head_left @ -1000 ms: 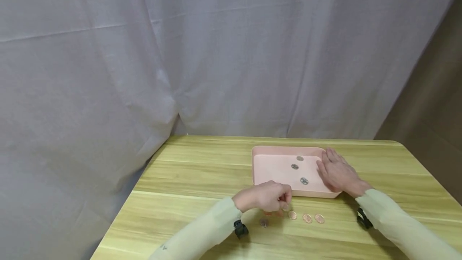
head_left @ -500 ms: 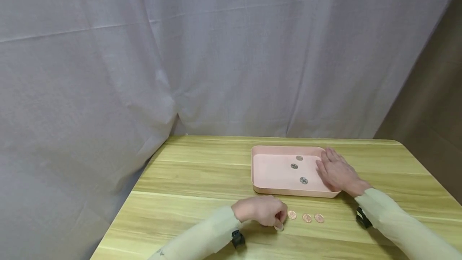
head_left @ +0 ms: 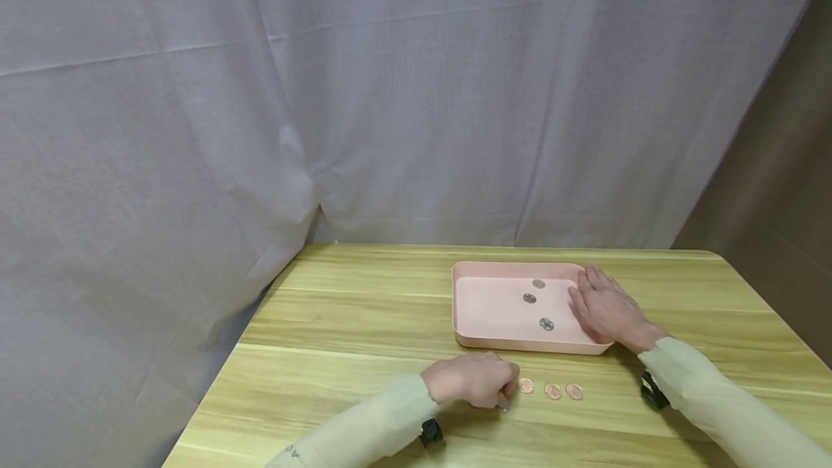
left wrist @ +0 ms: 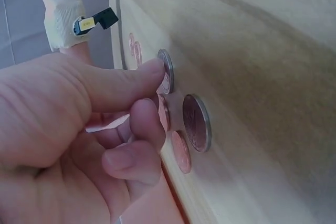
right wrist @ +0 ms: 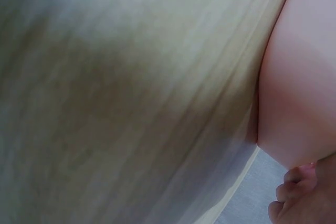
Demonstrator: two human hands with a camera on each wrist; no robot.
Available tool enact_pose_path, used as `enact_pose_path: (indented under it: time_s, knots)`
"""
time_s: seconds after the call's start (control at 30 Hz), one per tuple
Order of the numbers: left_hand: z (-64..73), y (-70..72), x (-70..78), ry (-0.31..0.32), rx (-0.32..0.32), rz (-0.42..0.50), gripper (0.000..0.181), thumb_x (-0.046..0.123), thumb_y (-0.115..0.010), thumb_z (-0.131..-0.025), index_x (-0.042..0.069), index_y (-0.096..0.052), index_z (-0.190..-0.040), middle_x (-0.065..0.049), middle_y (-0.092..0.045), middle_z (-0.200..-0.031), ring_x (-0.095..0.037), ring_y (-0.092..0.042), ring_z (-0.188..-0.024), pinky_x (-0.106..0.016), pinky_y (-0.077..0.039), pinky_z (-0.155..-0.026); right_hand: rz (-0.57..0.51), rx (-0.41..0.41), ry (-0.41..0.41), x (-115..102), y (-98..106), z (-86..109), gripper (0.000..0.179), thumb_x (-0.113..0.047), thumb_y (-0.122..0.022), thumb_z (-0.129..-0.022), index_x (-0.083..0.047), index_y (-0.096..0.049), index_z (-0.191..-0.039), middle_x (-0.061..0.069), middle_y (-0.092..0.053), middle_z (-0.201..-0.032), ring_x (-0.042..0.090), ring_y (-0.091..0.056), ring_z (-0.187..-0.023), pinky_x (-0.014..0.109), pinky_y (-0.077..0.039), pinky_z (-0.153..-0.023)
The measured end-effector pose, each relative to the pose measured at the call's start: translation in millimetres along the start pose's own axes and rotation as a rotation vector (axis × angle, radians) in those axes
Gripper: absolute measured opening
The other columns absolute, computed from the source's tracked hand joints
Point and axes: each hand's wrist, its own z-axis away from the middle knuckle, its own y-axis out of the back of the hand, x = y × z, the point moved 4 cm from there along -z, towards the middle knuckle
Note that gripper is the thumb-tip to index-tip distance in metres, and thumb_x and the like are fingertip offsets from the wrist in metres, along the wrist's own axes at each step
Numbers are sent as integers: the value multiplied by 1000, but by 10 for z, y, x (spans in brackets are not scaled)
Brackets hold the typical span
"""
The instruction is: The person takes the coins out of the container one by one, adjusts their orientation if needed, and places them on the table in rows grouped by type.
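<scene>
My left hand [head_left: 476, 380] is low over the table, its fingers curled. In the left wrist view its thumb and forefinger pinch a silver coin [left wrist: 167, 72] by the edge, close to the wood. A second silver coin [left wrist: 197, 123] and a copper coin [left wrist: 181, 151] lie beside it; the head view hides these behind the hand. Right of that hand, three copper coins [head_left: 552, 391] lie in a row. My right hand [head_left: 607, 308] rests with straight fingers on the right side of a pink tray [head_left: 463, 340]. Three silver coins [head_left: 547, 324] lie in the tray.
The wooden table [head_left: 344, 323] extends to the left of the tray and in front of it. A grey curtain [head_left: 416, 107] hangs behind the table's back edge. Each forearm wears a small black device [head_left: 653, 391] at the wrist.
My left hand has come down from beside the tray's front edge to the table, left of the copper coins, with a coin at its fingertips. My right hand stays on the tray.
</scene>
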Motion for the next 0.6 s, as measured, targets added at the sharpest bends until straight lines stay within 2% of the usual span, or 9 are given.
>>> enact_pose_path:
  time_s: [0.13, 0.23, 0.3, 0.37, 0.47, 0.6]
  knots:
    - [-8, 12, 13, -10, -4, 11, 20, 27, -72, -89, 24, -54, -81, 15, -52, -75, 0, -50, -69, -13, -38, -63, 3, 0, 1, 9, -2, 2, 65, -35, -24, -107, 19, -26, -144, 39, -18, -153, 54, -20, -142, 60, -18, -117]
    - [-18, 42, 7, -30, -8, 75, 19, 27, -70, -90, 23, -54, -80, 16, -53, -74, 0, -50, -65, -13, -39, -60, -4, -1, 0, 13, -3, 8, 66, -35, -25, -107, 19, -26, -144, 39, -17, -153, 54, -20, -142, 60, -18, -117]
    - [-34, 91, -3, -46, 21, 110, 19, 28, -69, -92, 22, -55, -80, 15, -54, -73, 0, -50, -63, -13, -38, -58, -7, -6, 2, 13, -4, 10, 66, -36, -24, -107, 19, -25, -144, 39, -16, -153, 54, -19, -142, 60, -18, -117]
    - [-59, 161, -20, -56, 77, 132, 18, 27, -67, -93, 22, -55, -81, 15, -55, -73, 0, -49, -62, -12, -38, -57, -9, -8, 3, 11, -4, 10, 66, -36, -24, -107, 19, -25, -144, 39, -16, -153, 54, -19, -142, 60, -18, -117]
    - [-113, 289, -41, -63, 201, 105, 15, 23, -66, -94, 22, -56, -83, 15, -54, -73, 1, -49, -64, -12, -38, -57, -6, -8, 4, 6, -2, 11, 66, -36, -22, -107, 19, -25, -144, 40, -16, -153, 54, -20, -142, 60, -18, -117]
    - [-208, 428, -75, -19, 328, 90, 11, 23, -67, -93, 23, -57, -88, 16, -55, -75, 2, -50, -66, -11, -39, -59, -6, 6, 9, 0, 4, 12, 65, -35, -24, -107, 18, -26, -144, 40, -18, -152, 55, -21, -141, 61, -18, -116]
